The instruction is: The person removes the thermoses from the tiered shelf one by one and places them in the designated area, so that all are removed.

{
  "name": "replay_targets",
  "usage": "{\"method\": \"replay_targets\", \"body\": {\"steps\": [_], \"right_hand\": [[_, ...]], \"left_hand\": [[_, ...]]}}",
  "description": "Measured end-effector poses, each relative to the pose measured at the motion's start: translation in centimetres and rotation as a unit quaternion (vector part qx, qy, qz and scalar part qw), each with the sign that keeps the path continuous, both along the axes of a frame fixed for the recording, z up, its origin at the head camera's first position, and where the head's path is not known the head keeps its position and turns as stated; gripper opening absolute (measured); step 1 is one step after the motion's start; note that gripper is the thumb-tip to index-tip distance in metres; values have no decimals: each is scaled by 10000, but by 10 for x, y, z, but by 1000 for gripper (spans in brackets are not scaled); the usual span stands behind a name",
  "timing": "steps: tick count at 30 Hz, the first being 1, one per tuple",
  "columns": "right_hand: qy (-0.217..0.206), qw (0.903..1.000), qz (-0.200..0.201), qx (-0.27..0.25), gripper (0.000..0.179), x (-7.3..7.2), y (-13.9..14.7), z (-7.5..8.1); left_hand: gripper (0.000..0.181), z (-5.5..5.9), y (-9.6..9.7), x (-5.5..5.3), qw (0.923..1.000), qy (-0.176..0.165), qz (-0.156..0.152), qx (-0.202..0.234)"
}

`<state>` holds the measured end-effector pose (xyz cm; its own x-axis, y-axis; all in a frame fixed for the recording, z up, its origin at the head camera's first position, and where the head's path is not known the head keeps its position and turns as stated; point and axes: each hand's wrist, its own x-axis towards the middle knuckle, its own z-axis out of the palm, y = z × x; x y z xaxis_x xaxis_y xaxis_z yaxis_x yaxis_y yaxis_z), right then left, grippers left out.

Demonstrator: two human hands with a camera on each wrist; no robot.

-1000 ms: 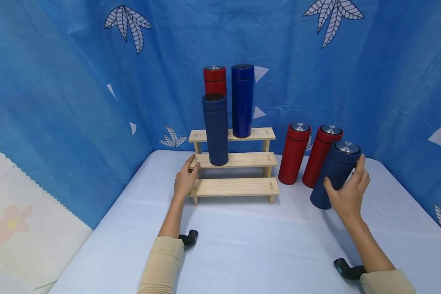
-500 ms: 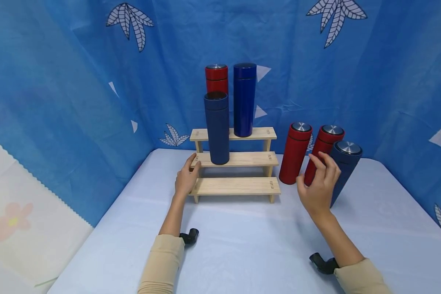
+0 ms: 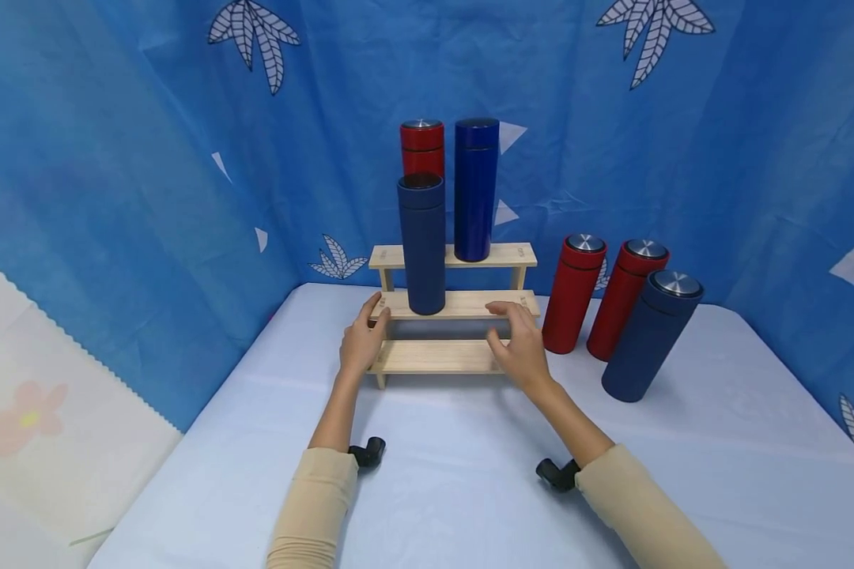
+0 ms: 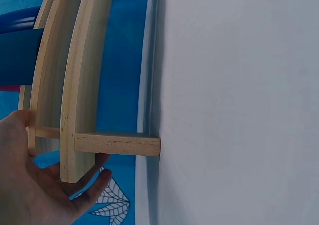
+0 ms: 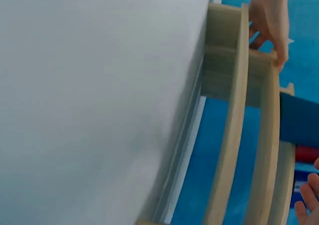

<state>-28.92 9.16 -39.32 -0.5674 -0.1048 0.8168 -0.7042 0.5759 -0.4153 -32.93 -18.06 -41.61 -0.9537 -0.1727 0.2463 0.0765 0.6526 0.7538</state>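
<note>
My left hand [image 3: 360, 345] holds the left end of a three-tier wooden stand [image 3: 437, 357] at its middle board. In the left wrist view the thumb lies at that board's edge, with the fingers [image 4: 94, 187] around the end of the stand. A navy thermos bottle [image 3: 424, 249] stands on the middle tier's left part. Behind it, on the top tier, are a red bottle [image 3: 423, 152] and a glossy blue bottle [image 3: 475, 194]. My right hand [image 3: 527, 352], fingers loosely bent and holding nothing, overlaps the right end of the stand; in the right wrist view only its fingertips show.
Two red thermos bottles [image 3: 573, 296] and a navy one [image 3: 649, 338] stand on the white-covered table [image 3: 441, 474], right of the stand. Blue patterned cloth [image 3: 356, 142] hangs behind and at the sides. A black device [image 3: 558, 474] sits at each wrist.
My right hand has left the navy bottle at the right and moved left to the stand's right end. That bottle stays standing on the table. The left hand keeps its place.
</note>
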Motion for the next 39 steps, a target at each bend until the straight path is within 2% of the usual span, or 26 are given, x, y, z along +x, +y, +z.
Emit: {"method": "replay_targets", "body": {"steps": [6, 13, 16, 18, 21, 23, 27, 31, 35, 39], "right_hand": [[126, 9990, 368, -204, 33, -18, -31, 24], [963, 9896, 539, -928, 41, -36, -56, 69], [857, 9888, 582, -1076, 49, -43, -64, 84], [465, 9914, 635, -1044, 60, -47, -68, 90], [-270, 9929, 792, -849, 80, -53, -74, 91], [-733, 9899, 944, -757, 89, -56, -77, 87], [-1327, 9833, 1084, -611, 97, -60, -84, 77], [-1369, 9836, 1000, -612, 98, -61, -88, 70], [-1087, 9874, 930, -682, 99, -60, -86, 67], [-814, 9894, 957, -727, 101, -52, -82, 64]], "left_hand": [[56, 0, 0, 0, 10000, 4, 15, 14], [58, -1, -1, 0, 10000, 31, -60, 30], [59, -1, -2, -1, 10000, 53, -63, 14], [59, -1, -2, -1, 10000, 73, -59, 20], [58, -1, -2, -1, 10000, 73, -50, 31], [57, 0, -2, -1, 10000, 74, -48, 46], [56, 1, -1, 1, 10000, 34, -68, 44], [56, 1, -1, 1, 9999, 19, -69, 73], [56, 0, -1, 0, 10000, 9, -40, 69], [56, 0, -1, -1, 10000, -11, -16, 43]]}}
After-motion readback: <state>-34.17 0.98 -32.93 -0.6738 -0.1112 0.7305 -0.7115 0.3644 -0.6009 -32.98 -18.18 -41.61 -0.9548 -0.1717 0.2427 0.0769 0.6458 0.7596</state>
